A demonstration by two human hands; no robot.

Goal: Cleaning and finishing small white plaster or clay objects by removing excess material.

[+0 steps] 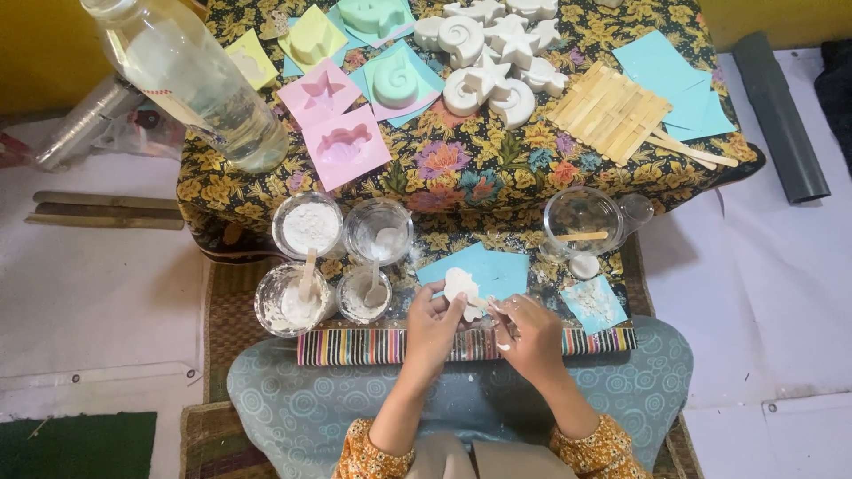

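Observation:
My left hand [434,318] holds a small white plaster figure [461,285] just above a light blue paper sheet [497,270]. My right hand [528,330] pinches a thin wooden stick [491,308] whose tip touches the figure's lower edge. White crumbs lie on the paper and on my fingers. Both hands hover over the near edge of a low table with a floral cloth [461,168].
Several clear cups of white powder and paste [308,226] stand left of my hands. A glass bowl with a stick [582,218] stands to the right. Farther back lie pink, green and yellow moulds [344,146], white plaster shapes [489,78], wooden sticks [610,110] and a water bottle [195,82].

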